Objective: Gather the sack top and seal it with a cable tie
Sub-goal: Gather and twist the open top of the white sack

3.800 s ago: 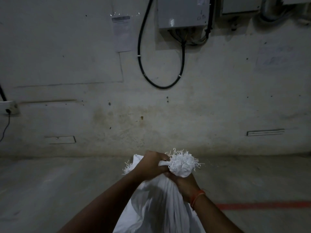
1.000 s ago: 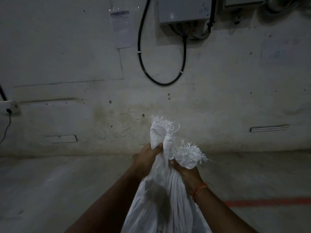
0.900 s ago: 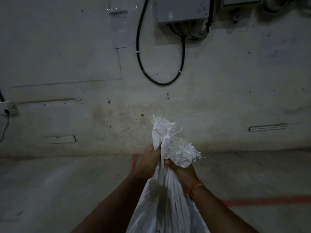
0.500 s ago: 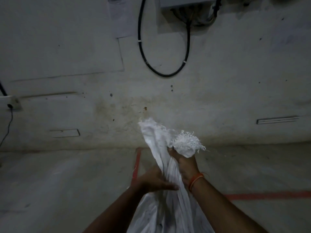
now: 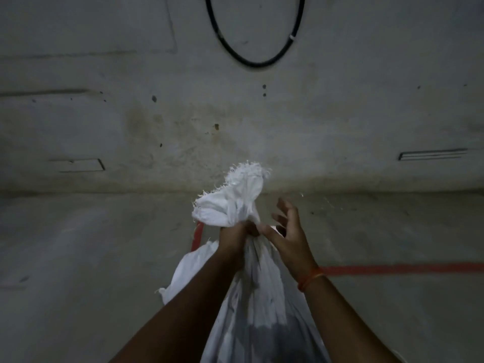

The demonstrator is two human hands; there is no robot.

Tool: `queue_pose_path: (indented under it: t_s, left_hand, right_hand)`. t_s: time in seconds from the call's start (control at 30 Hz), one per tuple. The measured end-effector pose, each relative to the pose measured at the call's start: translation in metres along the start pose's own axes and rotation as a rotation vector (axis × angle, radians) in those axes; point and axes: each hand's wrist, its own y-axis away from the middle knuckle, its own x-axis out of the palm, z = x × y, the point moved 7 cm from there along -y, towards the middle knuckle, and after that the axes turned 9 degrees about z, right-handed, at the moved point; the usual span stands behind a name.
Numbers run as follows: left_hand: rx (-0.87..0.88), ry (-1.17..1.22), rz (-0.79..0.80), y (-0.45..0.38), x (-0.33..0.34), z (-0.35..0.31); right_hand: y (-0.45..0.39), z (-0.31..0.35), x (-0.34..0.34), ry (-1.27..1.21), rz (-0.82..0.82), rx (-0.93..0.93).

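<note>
Gathering is looking nearly done: the person's left hand is gripping the neck of the white sack in a closed fist, and the frayed sack top is bunching above that grip in one tuft. The right hand is hovering just beside the neck with fingers spread wide, holding nothing, its thumb touching or nearly touching the cloth — which of the two cannot be told in this dim light. The sack is standing on the concrete floor in front of the person, its body hanging down between the forearms. Sealing is judged to be wholly left: no cable tie is showing around the neck, in either hand or on the floor. Counted — one sack, two hands, one orange wrist band, zero ties in sight.
</note>
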Motion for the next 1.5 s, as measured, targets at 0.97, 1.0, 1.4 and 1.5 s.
queue_pose_path:
  t_s: [0.97,1.0,1.4,1.5]
  left_hand:
    - [0.281,-0.885,0.549,-0.028,-0.036,0.121]
    - [0.291,-0.856,0.546,-0.032,-0.032,0.122]
    - [0.443,-0.771,-0.078,-0.056,-0.033,0.125]
    - [0.420,-0.578,-0.091,-0.063,-0.044,0.135]
  right_hand:
    - [-0.017,-0.150,0.043,-0.360,-0.059,0.307]
    - [-0.018,-0.149,0.042,-0.357,-0.061,0.311]
    - [-0.029,-0.121,0.047,0.094,0.077,0.251]
    - [-0.027,-0.122,0.045,0.145,0.108,0.233]
